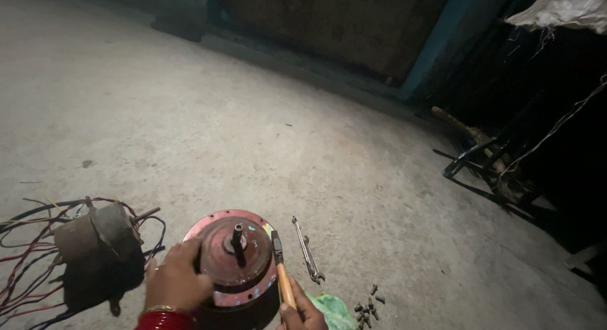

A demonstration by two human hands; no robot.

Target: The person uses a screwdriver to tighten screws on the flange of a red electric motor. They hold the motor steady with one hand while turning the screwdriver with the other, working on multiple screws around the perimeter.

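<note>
A round reddish motor housing [234, 257] with a dark centre shaft stands on the concrete floor at the bottom middle. My left hand [176, 279] rests on its left rim, holding it steady; a red bangle shows at the wrist. My right hand [302, 311] grips a tool with an orange handle [284, 282], its dark metal tip against the housing's right edge.
A second grey motor [95, 232] with tangled red and black wires lies at the left. A metal spanner [308, 257] lies right of the housing. Several loose bolts [367, 308] and a green cloth [332, 311] lie near my right hand. Dark metal frames stand at the far right.
</note>
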